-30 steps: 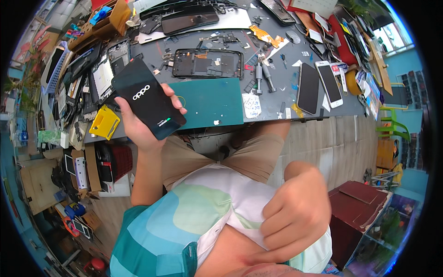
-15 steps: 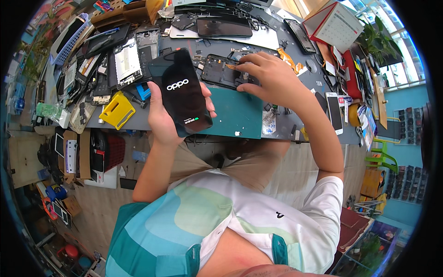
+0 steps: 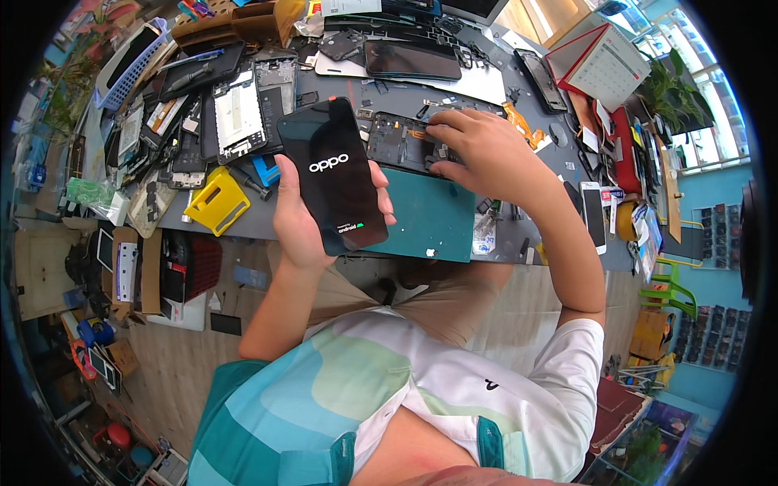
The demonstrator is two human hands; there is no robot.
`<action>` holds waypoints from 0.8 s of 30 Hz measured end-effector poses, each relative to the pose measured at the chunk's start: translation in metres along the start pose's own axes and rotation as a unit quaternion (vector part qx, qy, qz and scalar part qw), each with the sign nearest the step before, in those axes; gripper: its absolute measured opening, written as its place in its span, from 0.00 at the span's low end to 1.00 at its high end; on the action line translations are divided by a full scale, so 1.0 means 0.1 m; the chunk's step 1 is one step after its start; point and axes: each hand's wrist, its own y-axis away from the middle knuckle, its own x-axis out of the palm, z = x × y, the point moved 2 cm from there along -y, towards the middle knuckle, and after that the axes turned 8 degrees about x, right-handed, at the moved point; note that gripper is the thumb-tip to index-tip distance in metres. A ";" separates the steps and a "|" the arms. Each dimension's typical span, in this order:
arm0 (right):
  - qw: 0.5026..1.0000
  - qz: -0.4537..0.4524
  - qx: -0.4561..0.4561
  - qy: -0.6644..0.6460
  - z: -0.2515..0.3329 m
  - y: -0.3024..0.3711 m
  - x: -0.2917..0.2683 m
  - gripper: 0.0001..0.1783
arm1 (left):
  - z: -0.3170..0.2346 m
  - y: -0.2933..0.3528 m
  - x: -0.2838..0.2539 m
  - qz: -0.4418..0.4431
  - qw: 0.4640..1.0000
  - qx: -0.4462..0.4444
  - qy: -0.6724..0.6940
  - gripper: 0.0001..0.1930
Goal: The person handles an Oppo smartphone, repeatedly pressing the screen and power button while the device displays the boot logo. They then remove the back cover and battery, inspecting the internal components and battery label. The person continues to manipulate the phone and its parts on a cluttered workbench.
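Note:
My left hand (image 3: 301,217) holds a black smartphone (image 3: 334,190) upright in the palm, thumb along one side and fingertips round the other. Its screen is lit with a white start-up logo and a small green mark near the bottom. On the desk beyond the green mat (image 3: 429,212) lies an opened phone housing (image 3: 397,144), its inner parts and an orange flex cable bare. My right hand (image 3: 486,154) grips the housing's right end, fingers at the far edge and thumb at the near edge. The palm hides that end.
Left of the phone are a yellow plastic holder (image 3: 217,201), a white-backed phone frame (image 3: 239,113) and piled phone parts. Behind lie a dark screen panel (image 3: 412,59) and a laptop keyboard. A white phone (image 3: 593,215) and a desk calendar (image 3: 604,66) stand to the right.
The whole scene has shifted slightly right and down in the picture. Both hands keep their holds, and the lit screen looks the same.

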 end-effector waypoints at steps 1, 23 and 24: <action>1.000 0.001 0.001 0.002 0.00 -0.01 0.01 0.25 | 0.00 0.00 0.00 0.001 1.000 0.001 -0.001 0.50; 0.998 0.028 0.043 -0.039 -0.11 -0.01 0.01 0.32 | -0.02 -0.01 0.04 -0.001 0.999 0.037 -0.010 0.45; 0.998 0.022 0.042 -0.037 -0.11 -0.01 0.02 0.31 | -0.03 -0.01 0.04 -0.002 0.999 0.038 -0.015 0.45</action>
